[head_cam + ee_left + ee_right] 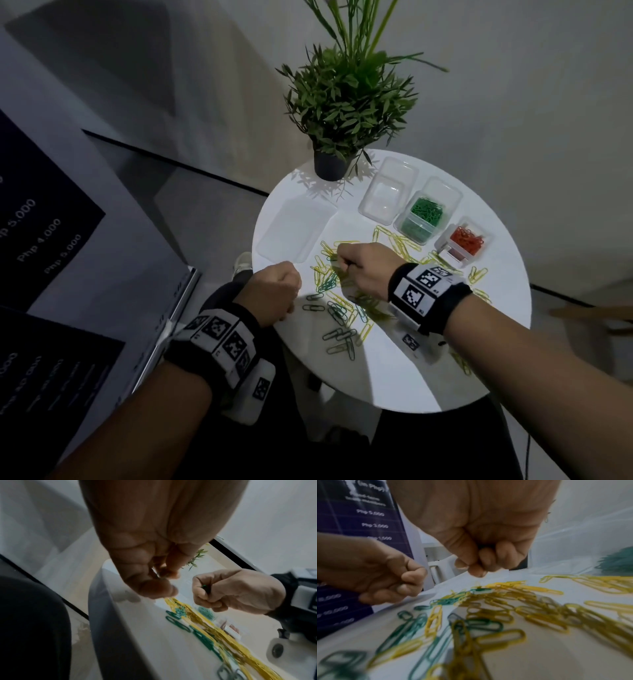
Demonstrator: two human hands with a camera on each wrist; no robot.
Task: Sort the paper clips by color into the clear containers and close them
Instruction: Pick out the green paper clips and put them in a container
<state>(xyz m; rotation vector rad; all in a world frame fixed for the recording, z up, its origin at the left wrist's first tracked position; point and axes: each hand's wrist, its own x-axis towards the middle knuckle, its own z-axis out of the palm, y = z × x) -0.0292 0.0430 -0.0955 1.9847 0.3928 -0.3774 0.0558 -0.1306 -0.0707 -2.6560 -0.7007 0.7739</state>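
Loose yellow paper clips (397,243) and green paper clips (337,334) lie mixed in the middle of the round white table (411,377). My right hand (342,263) hovers curled over the pile. In the left wrist view a green clip (205,587) shows inside that right hand (204,592). My left hand (291,291) is curled at the table's left edge. A thin wire-like clip (155,574) sits between its thumb and fingers, colour unclear. Three open clear containers stand at the back right: an empty one (388,188), one with green clips (424,214), one with red clips (464,241).
A clear lid (296,229) lies flat at the table's back left. A potted plant (330,164) stands at the far edge. A dark price board (44,240) leans to the left of the table. Bare tabletop lies near the front edge.
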